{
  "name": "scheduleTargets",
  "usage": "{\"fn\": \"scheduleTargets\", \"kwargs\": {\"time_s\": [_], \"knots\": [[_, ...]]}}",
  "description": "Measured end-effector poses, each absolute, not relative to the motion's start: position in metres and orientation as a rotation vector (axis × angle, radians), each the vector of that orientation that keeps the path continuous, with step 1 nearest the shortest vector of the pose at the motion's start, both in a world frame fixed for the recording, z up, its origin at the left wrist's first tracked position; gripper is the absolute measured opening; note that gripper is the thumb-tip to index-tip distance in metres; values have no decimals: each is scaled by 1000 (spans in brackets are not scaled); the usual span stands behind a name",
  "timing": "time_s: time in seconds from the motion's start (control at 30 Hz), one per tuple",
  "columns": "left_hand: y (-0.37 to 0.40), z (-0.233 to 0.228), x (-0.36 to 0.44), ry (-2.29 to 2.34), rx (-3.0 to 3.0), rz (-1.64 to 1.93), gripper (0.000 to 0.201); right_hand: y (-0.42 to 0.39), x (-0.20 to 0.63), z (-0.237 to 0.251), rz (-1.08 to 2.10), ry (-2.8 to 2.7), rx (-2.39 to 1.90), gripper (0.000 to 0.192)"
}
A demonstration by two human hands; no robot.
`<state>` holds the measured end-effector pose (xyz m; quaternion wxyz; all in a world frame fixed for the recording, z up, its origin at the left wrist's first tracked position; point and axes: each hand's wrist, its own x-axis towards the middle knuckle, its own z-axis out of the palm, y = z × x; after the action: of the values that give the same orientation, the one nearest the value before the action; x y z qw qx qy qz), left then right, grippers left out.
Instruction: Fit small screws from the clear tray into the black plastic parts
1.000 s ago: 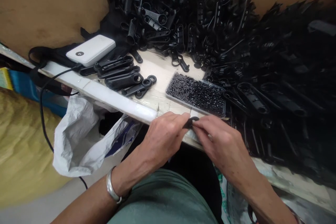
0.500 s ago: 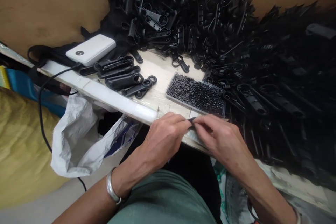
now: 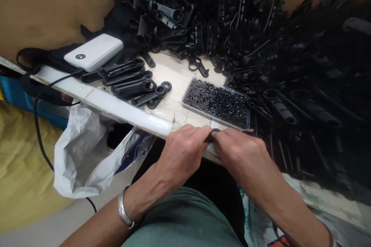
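Right now I am watching both hands meeting at the near edge of the workbench [image 3: 185,104], just in front of the clear tray [image 3: 245,125] of tiny black bits. The left hand [image 3: 182,154] is coming in from the lower left, wrist bent a little, knuckles up, its fingers curling over and its thumb and forefinger pinching one end of a small black part [image 3: 212,134]. The right hand [image 3: 242,156] is reaching in from the lower right, forearm slanting across, its fingertips closing on the other end of that same part. Most of the piece is sitting hidden between the fingertips, so I cannot tell its shape. A metal bangle [image 3: 124,213] is circling the left wrist. Beyond, a heap of black plastic handles [image 3: 261,46] is covering the bench.
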<state>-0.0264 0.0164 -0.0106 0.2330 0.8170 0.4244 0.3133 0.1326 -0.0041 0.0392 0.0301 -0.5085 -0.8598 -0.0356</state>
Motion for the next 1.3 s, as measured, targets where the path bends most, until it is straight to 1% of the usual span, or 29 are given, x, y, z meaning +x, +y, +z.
{"fn": "scheduleTargets", "kwargs": {"time_s": [0.1,0.17,0.23,0.3,0.4,0.53,0.63,0.73,0.87,0.93,1.0,1.07,1.2,1.3], "knots": [[16,-12,-27,1176,2222,892,22,-2,125,43,-199,-2735,-1637,20],[16,-12,-28,1198,2215,871,22,2,125,44,-174,-2748,-1662,20],[17,-11,-29,1202,2214,839,19,9,130,44,-26,-2721,-1663,17],[17,-11,-30,1172,2232,829,16,16,137,44,219,-2633,-1669,14],[18,-9,-30,1123,2264,838,13,21,146,44,502,-2428,-1639,14],[17,-6,-30,1071,2265,833,16,9,156,37,542,-2124,-1580,10],[15,-5,-30,1055,2238,890,21,-8,163,30,709,-1710,-1685,11],[12,-4,-29,1070,2206,957,26,-21,163,26,976,-1282,-1693,27],[8,-1,-23,1074,2168,1059,30,-23,146,23,1316,-889,-1409,54],[7,1,-21,1086,2183,1111,31,-20,136,22,1419,-745,-1269,62],[6,2,-19,1107,2213,1162,31,-16,129,21,1439,-652,-1190,62],[5,4,-18,1119,2247,1209,30,-13,125,20,1422,-596,-1164,58],[3,6,-15,1104,2264,1246,29,-10,125,19,1378,-578,-1172,48],[3,7,-13,1083,2238,1269,30,-8,126,19,1377,-591,-1204,46]]}}
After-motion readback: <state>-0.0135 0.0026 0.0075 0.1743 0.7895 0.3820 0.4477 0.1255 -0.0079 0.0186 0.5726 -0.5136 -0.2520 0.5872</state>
